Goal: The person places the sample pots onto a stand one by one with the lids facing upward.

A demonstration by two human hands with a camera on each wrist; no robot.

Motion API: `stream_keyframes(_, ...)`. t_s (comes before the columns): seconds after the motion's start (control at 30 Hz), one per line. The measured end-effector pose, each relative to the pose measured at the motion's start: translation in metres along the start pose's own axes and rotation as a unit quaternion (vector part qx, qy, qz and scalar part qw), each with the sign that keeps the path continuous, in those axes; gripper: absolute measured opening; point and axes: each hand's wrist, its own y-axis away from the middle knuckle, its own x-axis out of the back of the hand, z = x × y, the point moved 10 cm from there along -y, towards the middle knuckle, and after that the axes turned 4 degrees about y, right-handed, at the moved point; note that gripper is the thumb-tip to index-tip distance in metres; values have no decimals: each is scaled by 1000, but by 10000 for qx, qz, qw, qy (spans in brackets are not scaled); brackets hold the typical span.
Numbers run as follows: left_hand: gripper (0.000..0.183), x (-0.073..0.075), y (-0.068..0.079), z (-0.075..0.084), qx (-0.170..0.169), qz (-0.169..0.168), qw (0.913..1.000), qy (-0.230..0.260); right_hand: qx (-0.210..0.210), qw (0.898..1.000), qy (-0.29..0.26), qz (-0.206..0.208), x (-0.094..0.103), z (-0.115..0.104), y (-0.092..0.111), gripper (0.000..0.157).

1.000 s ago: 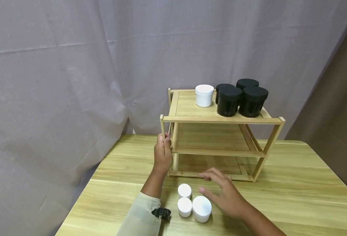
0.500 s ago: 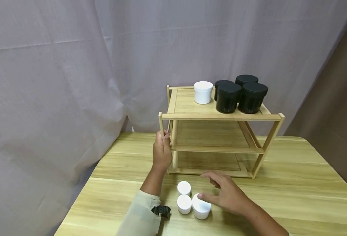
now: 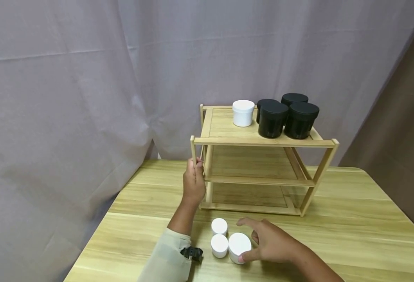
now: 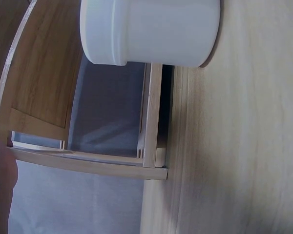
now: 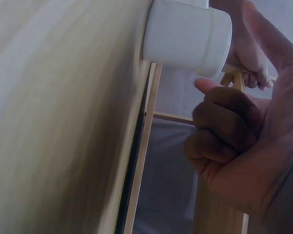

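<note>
On the table [image 3: 369,227], the right hand [image 3: 272,242] is hovering at one large white jar [image 3: 238,244], thumb and index finger spreading apart across it and the other three fingers curling inward, while two small white jars [image 3: 219,243] are standing at its left. Behind these, the left hand [image 3: 193,184] is gripping the left post [image 3: 193,148] of one wooden rack [image 3: 263,141]. The top shelf [image 3: 224,125] is carrying one white jar [image 3: 243,114] and four black jars [image 3: 272,123], a grey curtain [image 3: 207,58] hanging beyond.

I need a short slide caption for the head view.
Left grip on the wooden rack, right grip beside the largest white jar on the table.
</note>
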Motion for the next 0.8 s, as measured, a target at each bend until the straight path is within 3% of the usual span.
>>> stream_keyframes(0.27,22,0,1,-1,93,-12,9999,76,-89,9998,84,-142,-3,2,0,93)
stream_keyframes(0.57,25,1,0,1,39,68,10000,23,227,9996,166,17,-1,1,-1,59)
stream_keyframes(0.8,25,1,1,2,34,89,10000,6,265,9993,262,77,0,3,-2,54)
